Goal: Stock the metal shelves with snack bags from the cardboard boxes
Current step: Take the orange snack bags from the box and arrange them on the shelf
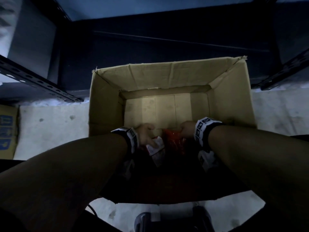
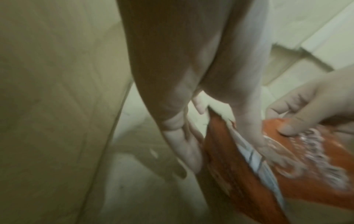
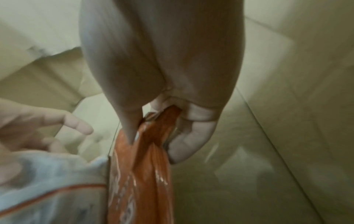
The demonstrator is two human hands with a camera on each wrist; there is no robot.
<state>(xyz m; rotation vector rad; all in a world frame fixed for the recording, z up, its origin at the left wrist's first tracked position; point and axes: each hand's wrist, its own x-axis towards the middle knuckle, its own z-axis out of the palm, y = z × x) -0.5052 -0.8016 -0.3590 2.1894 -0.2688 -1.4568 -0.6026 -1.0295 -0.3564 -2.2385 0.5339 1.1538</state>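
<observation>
The left hand (image 1: 145, 133) is curled round the top edge of a red-and-white snack bag (image 1: 154, 148), thumb on one face and fingers on the other, while the right hand (image 1: 187, 130) pinches the crumpled top of an orange-red snack bag (image 1: 173, 139) between thumb and bent fingers; both hands are clamped on their own bag, neither spread loose. Gripping by the sealed top probably spares the contents from crushing and lets each bag hang free for lifting out. The two bags sit touching each other at the near end inside the cardboard box (image 1: 107, 101), whose far floor lies bare, so these seem among the last. The box stands on the pale floor (image 1: 50, 124), just in front of the dark metal shelves (image 1: 167, 47), handy for stocking. Another carton (image 1: 7, 129) lies left of the box.
</observation>
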